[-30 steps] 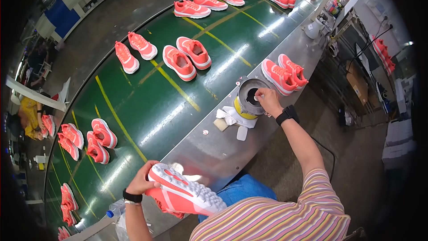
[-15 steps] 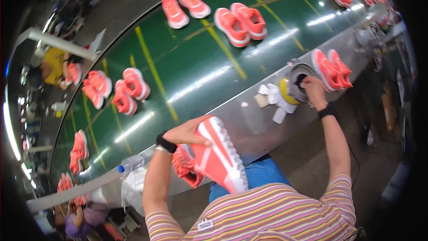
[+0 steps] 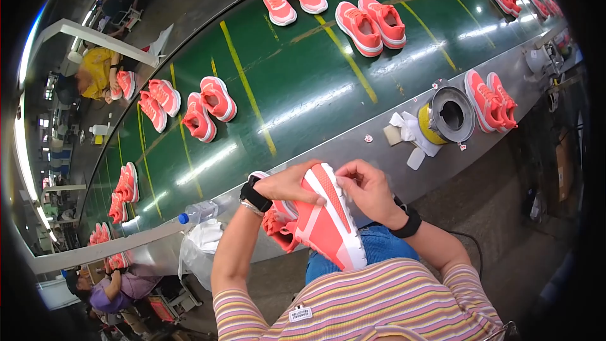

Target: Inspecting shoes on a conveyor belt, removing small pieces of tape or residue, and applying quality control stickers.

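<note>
Left hand point(image 3: 288, 184): closed on a coral shoe point(image 3: 319, 227), thumb pressed along its side; black band at the wrist.
Right hand point(image 3: 375, 197): fingers bent, tips drawn together at the upper end of the sole; cannot tell whether anything is pinched between them.
Held shoe: tipped on its side, white sole edge point(image 3: 344, 215) facing the right hand, lower end just above the striped shirt point(image 3: 372, 303) and in front of blue trousers point(image 3: 388, 243).
Metal ledge point(image 3: 379, 159): runs between the person and the belt.
Bottle point(image 3: 201, 212): clear, blue-capped, lying near the left forearm, with white plastic point(image 3: 201, 243) just beside it.
Container point(image 3: 464, 102): round grey metal, dark opening, yellow band on its side; white paper point(image 3: 410, 127) and a pale block point(image 3: 392, 136) lie beside it.
Ledge pair point(image 3: 489, 102): two coral shoes just right of the container.
Green belt point(image 3: 293, 123): yellow cross-lines, coral pairs point(image 3: 370, 25) spaced along it.
Co-worker in purple point(image 3: 117, 293): lower left, beyond the bottle.
Co-worker in yellow point(image 3: 96, 74): past the belt's far edge, hands at another coral shoe point(image 3: 127, 83).
</note>
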`<state>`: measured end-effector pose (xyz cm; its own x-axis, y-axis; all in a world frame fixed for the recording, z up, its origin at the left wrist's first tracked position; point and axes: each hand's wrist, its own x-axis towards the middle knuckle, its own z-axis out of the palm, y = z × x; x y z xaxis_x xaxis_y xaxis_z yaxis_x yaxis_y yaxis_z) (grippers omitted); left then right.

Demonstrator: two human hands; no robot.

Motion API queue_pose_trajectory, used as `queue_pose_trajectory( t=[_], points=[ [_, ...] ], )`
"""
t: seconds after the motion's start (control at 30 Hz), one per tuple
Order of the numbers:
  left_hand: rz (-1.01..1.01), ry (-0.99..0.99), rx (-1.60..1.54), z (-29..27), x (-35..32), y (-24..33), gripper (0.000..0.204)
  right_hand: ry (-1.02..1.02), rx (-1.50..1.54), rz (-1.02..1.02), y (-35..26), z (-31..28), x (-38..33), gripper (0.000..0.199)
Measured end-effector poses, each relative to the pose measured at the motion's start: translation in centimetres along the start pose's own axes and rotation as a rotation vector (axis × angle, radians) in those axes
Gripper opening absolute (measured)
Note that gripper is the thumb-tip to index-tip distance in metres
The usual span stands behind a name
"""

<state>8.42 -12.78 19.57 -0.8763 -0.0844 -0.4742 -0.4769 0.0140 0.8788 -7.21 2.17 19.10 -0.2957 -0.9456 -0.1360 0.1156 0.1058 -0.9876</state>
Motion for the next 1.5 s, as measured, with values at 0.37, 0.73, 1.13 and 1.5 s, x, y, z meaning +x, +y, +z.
queue_pose_trajectory(
  t=[0.37, 0.73, 1.13, 1.5],
  points=[
    [-0.125, 0.022, 0.013, 1.5, -1.5, -0.5, 0.083, 0.074, -0.218, -0.140, -0.3, 1.3, -1.0, 0.003],
    [-0.233, 0.036, 0.012, 1.8, -2.1, -2.0, 0.090, 0.000, -0.193, -0.022, 1.7, 1.5, -1.7, 0.003],
    [-0.300, -0.048, -0.068, 2.4, -1.0, -3.1, 0.088, 0.008, -0.211, -0.006, 3.5, 1.4, -2.7, 0.003],
    [-0.317, -0.100, -0.106, 3.0, 0.2, -3.0, 0.091, 0.073, -0.123, 0.142, 5.8, 1.4, -0.8, 0.003]
  ],
)
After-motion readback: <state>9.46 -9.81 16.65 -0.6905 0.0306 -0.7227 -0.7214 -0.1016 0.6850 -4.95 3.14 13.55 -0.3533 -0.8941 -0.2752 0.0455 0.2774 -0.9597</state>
